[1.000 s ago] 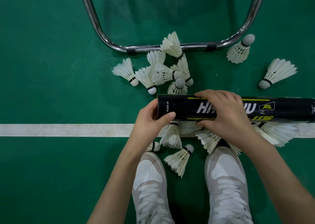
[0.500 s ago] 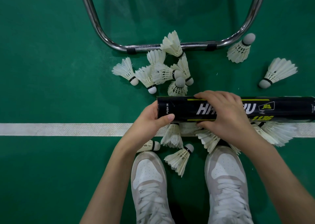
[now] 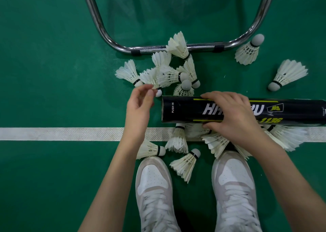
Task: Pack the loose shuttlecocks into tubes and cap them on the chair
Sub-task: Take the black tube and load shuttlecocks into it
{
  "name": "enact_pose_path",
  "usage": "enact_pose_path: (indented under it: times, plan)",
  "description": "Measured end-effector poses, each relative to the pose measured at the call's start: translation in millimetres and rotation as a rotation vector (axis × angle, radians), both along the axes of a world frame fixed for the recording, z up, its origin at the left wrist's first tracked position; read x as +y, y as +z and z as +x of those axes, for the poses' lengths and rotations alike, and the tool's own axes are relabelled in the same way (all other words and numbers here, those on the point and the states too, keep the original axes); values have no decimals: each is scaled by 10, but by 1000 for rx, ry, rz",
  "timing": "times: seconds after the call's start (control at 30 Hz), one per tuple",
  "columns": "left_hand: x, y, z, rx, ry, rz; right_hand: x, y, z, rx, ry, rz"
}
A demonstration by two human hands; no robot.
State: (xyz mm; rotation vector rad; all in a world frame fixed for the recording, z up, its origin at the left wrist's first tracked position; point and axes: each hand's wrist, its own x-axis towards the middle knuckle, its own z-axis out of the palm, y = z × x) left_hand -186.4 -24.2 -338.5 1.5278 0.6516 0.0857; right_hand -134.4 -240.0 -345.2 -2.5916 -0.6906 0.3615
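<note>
Right hand (image 3: 234, 118) is wrapped around the black tube (image 3: 185, 111), holding it sideways over the green floor (image 3: 53, 73). Left hand (image 3: 139, 106) is loose-fingered, fingertips right by a shuttlecock (image 3: 151, 78) in the pile beside the chair frame (image 3: 98, 23), not clearly pinching it.

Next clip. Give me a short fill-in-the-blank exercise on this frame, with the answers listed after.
1. The right hand grips a black ____ lying sideways.
2. The left hand reaches for a shuttlecock beside the tube's ____ end.
3. A ____ line crosses the green floor.
4. Text near the tube's left end reads "____ IN".

Answers: tube; left; white; PUSH
</note>
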Motion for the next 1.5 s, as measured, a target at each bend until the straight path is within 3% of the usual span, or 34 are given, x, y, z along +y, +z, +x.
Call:
enact_pose_path:
  times: [0.2,0.4,0.57,1.03,1.5]
  plan:
    - [3,-162,392,108,-55,75,-47,19,73,15,-23,-30]
    - [21,-262,554,188,-11,-28,-82,26,83,16,-36,-47]
    - [-21,-303,514,146,28,-67,-88,14,69,19,-30,-46]
    - [-108,-323,506,107,-21,182,-90,17,72,27,-36,-45]
    - [107,-3,-57,43,275,225,-108,28,57,24,-48,-41]
